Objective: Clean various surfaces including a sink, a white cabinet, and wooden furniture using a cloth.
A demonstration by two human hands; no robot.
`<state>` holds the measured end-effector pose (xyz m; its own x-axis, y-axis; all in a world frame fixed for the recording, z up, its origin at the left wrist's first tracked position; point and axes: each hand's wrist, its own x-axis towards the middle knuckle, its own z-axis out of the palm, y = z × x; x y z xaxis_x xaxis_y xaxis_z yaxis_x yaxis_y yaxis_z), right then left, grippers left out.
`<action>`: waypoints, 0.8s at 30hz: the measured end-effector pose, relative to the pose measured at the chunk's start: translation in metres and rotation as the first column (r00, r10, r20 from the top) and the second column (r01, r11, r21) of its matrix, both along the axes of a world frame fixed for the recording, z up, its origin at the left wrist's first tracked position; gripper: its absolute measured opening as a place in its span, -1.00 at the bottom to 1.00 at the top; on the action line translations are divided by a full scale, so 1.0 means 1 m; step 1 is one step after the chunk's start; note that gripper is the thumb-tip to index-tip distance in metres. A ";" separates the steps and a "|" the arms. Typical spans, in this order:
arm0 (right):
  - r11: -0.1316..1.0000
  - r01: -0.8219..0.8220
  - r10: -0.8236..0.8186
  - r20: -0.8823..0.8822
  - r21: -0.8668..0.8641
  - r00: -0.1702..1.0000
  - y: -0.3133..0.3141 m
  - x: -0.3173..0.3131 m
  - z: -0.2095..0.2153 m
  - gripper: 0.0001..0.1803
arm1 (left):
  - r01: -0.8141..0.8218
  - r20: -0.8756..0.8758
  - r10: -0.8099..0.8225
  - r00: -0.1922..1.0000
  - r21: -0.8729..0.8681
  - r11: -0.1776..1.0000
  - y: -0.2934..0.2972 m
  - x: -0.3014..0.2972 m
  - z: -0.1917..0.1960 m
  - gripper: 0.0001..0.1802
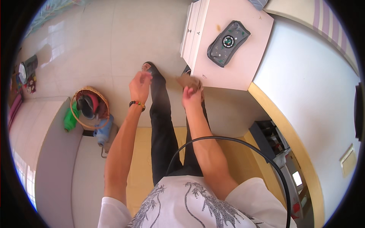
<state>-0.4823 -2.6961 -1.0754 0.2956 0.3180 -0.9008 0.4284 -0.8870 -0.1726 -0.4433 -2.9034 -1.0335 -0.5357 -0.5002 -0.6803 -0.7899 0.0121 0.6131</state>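
Observation:
My right hand [192, 98] is closed around a small brown item [189, 81], blurred by motion, whose kind I cannot make out. It is held just off the near left corner of the pale pink cabinet top [228, 78]. To the left, my left hand [140, 87] hangs in the air with its fingers curled in, and nothing shows between them. A beaded bracelet [137, 104] circles that wrist. A dark grey zipped pouch [229, 43] with a round badge lies on the cabinet top, beyond my right hand.
At the left, a wicker basket [91, 123] holds dark and red items, with a green bottle [70, 119] and a light blue container [103, 131] beside it. A black cable [228, 138] arches across my right forearm. A white wall [300, 64] with a wooden edge rises at the right.

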 end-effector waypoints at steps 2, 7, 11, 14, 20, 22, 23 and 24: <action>0.997 0.067 -0.062 -0.111 0.043 0.992 0.109 0.030 -0.038 -0.50 | 0.016 -0.061 -0.012 0.998 0.074 0.997 0.026 -0.019 -0.015 -0.79; 0.631 -0.520 0.621 0.026 0.576 0.783 0.158 0.027 -0.017 -0.57 | 0.028 -0.034 -0.028 0.999 -0.015 0.999 -0.024 0.016 -0.039 -0.85; -0.094 -0.710 0.898 0.368 0.698 0.243 0.196 -0.032 -0.011 -0.66 | 0.074 -0.007 -0.074 0.997 -0.034 0.997 -0.013 0.005 -0.046 -0.85; -0.708 -0.462 0.676 0.704 0.535 -0.220 0.186 -0.047 -0.015 -0.78 | 0.091 0.030 -0.091 0.995 0.004 0.996 0.026 -0.004 -0.049 -0.84; -0.409 -0.452 0.899 0.264 0.793 -0.351 0.081 -0.040 0.004 -0.40 | 0.080 0.004 -0.080 0.997 0.044 0.996 0.082 -0.036 -0.043 -0.83; -0.342 -0.509 0.921 0.176 0.790 -0.347 0.086 -0.049 0.002 -0.42 | 0.119 0.080 -0.120 0.990 0.010 0.993 0.097 -0.045 -0.041 -0.84; -0.335 -0.521 0.915 0.141 0.785 -0.377 0.094 -0.055 0.003 -0.44 | 0.116 0.085 -0.116 0.990 0.009 0.993 0.107 -0.050 -0.042 -0.84; -0.333 -0.524 0.917 0.139 0.784 -0.375 0.113 -0.059 0.000 -0.44 | 0.087 0.065 -0.088 0.994 0.019 0.996 0.119 -0.059 -0.040 -0.84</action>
